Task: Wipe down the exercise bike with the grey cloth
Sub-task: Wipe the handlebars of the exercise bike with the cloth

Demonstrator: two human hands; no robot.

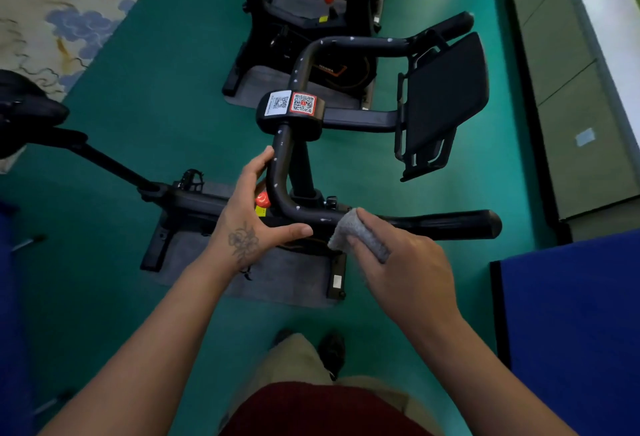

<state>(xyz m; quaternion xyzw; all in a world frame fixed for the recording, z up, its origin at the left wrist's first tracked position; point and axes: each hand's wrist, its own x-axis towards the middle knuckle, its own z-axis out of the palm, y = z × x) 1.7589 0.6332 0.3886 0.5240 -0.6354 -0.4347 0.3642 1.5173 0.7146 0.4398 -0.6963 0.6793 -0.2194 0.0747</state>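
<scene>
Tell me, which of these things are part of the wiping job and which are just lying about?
Part of the job:
- small grey fabric cloth, held in the right hand
- black tubular handlebar of the exercise bike, flecked white
- left hand, steadying the bar's bend

Just lying about:
- second black exercise bike behind
- blue mat
- grey-green cabinets

A small gym or fitness room: two black exercise bikes, one near (301, 172) and another behind it (311, 13), stand on grey rubber mats (277, 276) over a green carpeted floor (156, 89), with blue padded mats (571, 314) at the right.
</scene>
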